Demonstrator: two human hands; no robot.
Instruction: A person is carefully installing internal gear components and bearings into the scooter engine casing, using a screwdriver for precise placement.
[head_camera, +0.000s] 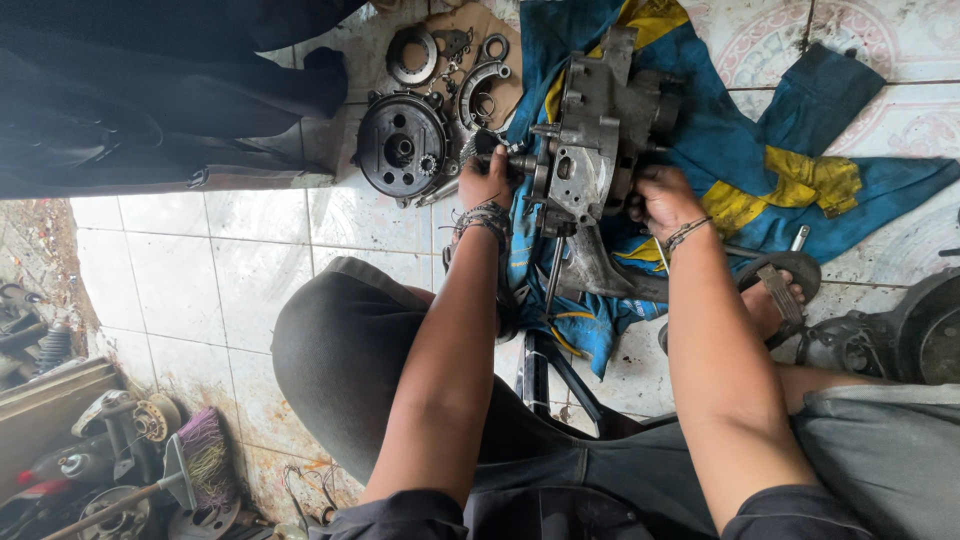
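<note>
One blue-and-yellow cloth (790, 170) spread on the tiled floor (180, 290), with one grey metal engine case (595, 130) on top, sitting between both hands. One round dark clutch-type disc (402, 145) just left of the case, on the tiles. One piece of cardboard (470, 30) behind it carrying one flat ring (412, 55), one curved half-ring part (482, 90) and one small ring (495, 46), plus tiny bits too small to count. One brush (205, 455) bottom left among dark parts. Left hand (487, 180): fingers curled, closed on something small and dark at the case's left edge; can't tell what. Right hand (662, 198): closed on the case's right side, gripping it. One wristband on each wrist.
</note>
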